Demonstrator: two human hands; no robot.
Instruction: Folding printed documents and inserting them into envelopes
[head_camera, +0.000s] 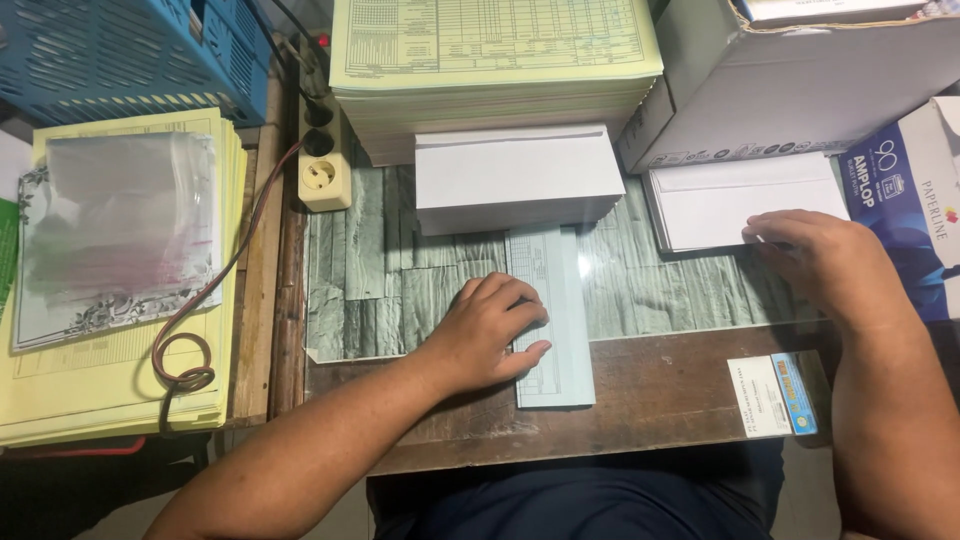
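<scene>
The left hand (490, 335) lies flat, fingers loosely spread, pressing a folded pale-blue form (553, 315) on the desk (660, 395). The form's long axis runs away from the person, its far end tucked against a stack of white envelopes (515, 175). The right hand (815, 262) rests palm-down with its fingertips on the top envelope (735, 200) of a second pile (whether it pinches it, I cannot tell).

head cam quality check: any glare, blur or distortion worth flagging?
Head view: even overhead light, soft shadows under the left hand and right hand; the folded pale-blue form reads sharp; mild glare on the clear plastic sleeve washes out the sheet beneath; the white envelope stacks run near blown-out; slight wide-angle bend at the edges.
</scene>
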